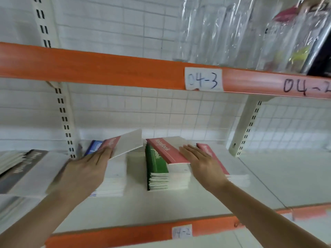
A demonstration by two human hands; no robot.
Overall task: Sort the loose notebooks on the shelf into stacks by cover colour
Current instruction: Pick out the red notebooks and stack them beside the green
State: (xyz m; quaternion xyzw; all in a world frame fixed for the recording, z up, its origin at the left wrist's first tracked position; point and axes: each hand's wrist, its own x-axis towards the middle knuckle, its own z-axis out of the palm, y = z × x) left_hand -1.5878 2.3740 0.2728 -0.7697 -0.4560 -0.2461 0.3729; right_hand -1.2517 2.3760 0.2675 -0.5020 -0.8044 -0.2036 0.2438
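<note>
My left hand [89,165] grips a red-spined notebook [125,144] and holds it tilted above a stack with a blue notebook [94,147] on top. In the middle stands a stack of green notebooks [156,167] with a red notebook [166,153] lying across its top. My right hand [198,161] lies flat with straight fingers between that red notebook and a further red notebook [209,154] that tops a stack on the right; it covers part of that stack.
A dark grey notebook [21,169] lies on a pile at the far left, beyond the slotted upright [65,120]. The white shelf board [268,176] stretches to the right. An orange beam [107,70] with the label 04-3 runs overhead, with clear plastic packs [232,33] above it.
</note>
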